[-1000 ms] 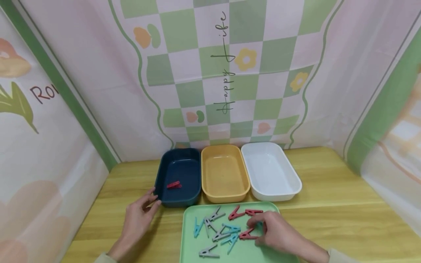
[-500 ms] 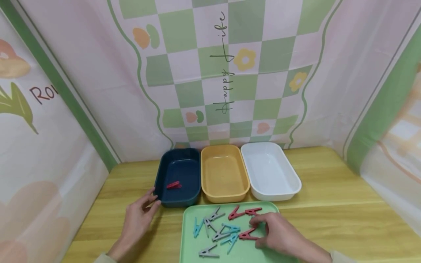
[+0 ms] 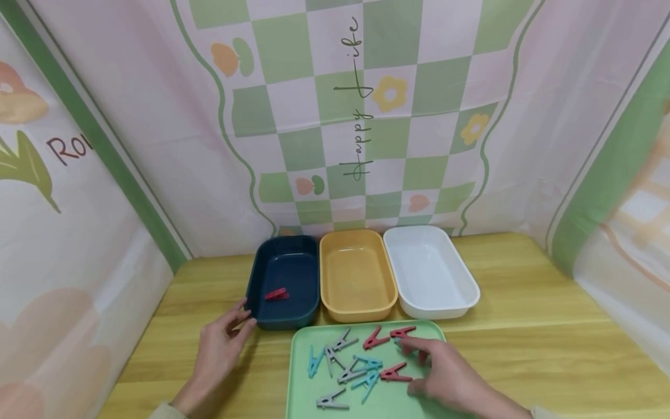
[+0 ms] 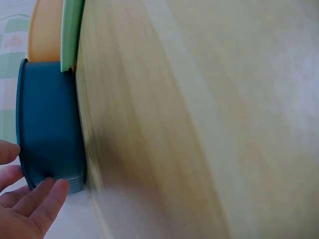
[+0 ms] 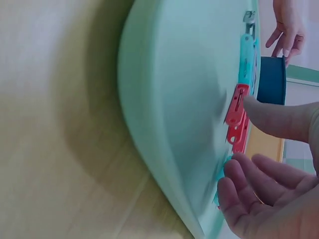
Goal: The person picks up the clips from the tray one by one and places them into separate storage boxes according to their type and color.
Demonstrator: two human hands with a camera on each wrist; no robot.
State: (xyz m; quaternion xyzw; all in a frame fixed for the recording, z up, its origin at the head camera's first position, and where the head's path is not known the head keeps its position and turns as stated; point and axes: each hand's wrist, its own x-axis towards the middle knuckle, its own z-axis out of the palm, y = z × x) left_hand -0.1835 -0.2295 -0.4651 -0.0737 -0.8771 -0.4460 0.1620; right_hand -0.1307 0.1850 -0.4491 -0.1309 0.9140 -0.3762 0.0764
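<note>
In the head view, my left hand (image 3: 222, 346) touches the near left corner of a dark blue bin (image 3: 293, 324) with relaxed fingers; a red clothespin (image 3: 276, 294) lies inside this bin. My right hand (image 3: 450, 372) hovers low over the right side of a green tray (image 3: 300, 401), thumb and fingers apart with nothing between them. Close by its thumb is a red clothespin (image 3: 395, 372); another red clothespin (image 3: 402, 332) lies beyond the index finger. A blue clothespin (image 5: 221, 172) is partly hidden behind the fingers in the right wrist view.
Grey clothespins (image 3: 332, 400), blue clothespins (image 3: 316, 362) and a red clothespin (image 3: 374, 338) are scattered across the tray. A yellow bin (image 3: 358, 317) and a white bin (image 3: 437, 313) stand beside the blue one. Behind them hangs a checked cloth (image 3: 387, 139).
My right hand has shifted slightly to the right, its thumb and index finger spreading wider, so more of the nearby red clothespin shows. The left hand has stayed at the blue bin.
</note>
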